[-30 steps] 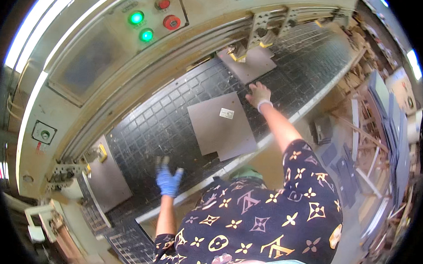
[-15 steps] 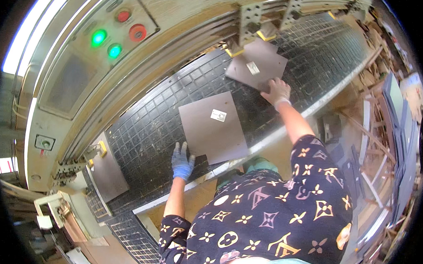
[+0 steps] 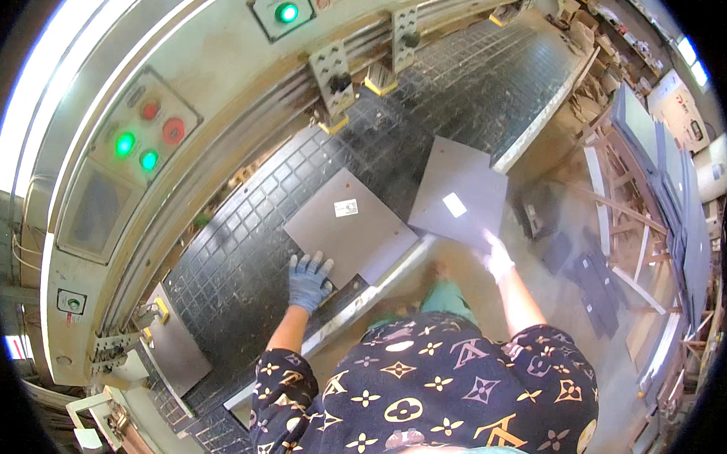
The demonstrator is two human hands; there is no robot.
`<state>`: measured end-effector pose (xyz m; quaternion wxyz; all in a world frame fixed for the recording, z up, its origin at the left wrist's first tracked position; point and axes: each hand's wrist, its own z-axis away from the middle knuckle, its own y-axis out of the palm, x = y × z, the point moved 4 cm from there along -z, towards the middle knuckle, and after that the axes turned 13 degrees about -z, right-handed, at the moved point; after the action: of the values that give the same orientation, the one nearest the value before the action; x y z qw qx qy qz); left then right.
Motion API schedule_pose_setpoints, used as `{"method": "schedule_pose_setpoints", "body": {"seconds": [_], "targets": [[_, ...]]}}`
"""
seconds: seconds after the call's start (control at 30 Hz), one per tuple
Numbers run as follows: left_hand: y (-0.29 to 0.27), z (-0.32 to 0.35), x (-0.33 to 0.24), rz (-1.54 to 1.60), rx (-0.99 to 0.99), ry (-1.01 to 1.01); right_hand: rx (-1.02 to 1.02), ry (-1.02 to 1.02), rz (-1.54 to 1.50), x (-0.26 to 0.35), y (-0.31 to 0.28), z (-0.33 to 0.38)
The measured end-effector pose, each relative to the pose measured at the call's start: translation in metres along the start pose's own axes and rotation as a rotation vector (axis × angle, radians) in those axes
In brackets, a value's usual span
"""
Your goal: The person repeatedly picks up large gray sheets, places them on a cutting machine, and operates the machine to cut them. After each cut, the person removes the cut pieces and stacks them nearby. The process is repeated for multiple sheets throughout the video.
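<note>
A grey panel (image 3: 371, 235) with a white label and a notched corner lies on the black gridded table, its near side at the front edge. My left hand (image 3: 308, 283), in a blue-grey glove, rests at its left edge with fingers spread. To the right is a second grey panel (image 3: 453, 178), also labelled and notched, jutting past the table's front edge. My right hand (image 3: 497, 256), in a pale glove, grips its near right corner; the fingers are bright and blurred. The panels' near corners almost meet.
Behind the black table (image 3: 243, 223) runs a machine beam with clamp blocks (image 3: 334, 82) and a control panel (image 3: 142, 139) with lit green buttons. Another grey panel (image 3: 175, 344) lies at the left end. Stacked boards (image 3: 677, 190) lean on a rack at right; dark pieces (image 3: 593, 291) lie on the floor.
My right hand has drawn the right panel toward me, away from the clamp blocks and over the front edge. The left panel has turned slightly, with my left hand still beside it. The view has shifted.
</note>
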<state>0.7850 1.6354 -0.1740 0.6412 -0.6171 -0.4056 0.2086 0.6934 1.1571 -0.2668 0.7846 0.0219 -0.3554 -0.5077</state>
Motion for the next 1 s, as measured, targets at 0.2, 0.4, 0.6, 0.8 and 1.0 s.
{"method": "schedule_pose_setpoints", "body": {"seconds": [0.2,0.4,0.6,0.8,1.0], "targets": [[0.015,-0.106,-0.065,0.131,0.052,-0.143,0.097,-0.113,-0.037,0.082,-0.052,0.012],[0.004,-0.255,-0.117,0.201,0.089,-0.532,0.118,-0.195,-0.001,0.137,-0.105,0.028],[0.015,-0.333,-0.1,0.201,0.106,-0.76,0.064,0.007,-0.211,0.143,-0.157,0.019],[0.04,-0.372,-0.065,0.172,0.091,-0.909,-0.023,0.111,-0.231,0.15,-0.123,0.069],[0.047,-0.387,-0.054,0.123,0.158,-0.681,-0.081,0.09,-0.179,0.133,-0.118,0.078]]}}
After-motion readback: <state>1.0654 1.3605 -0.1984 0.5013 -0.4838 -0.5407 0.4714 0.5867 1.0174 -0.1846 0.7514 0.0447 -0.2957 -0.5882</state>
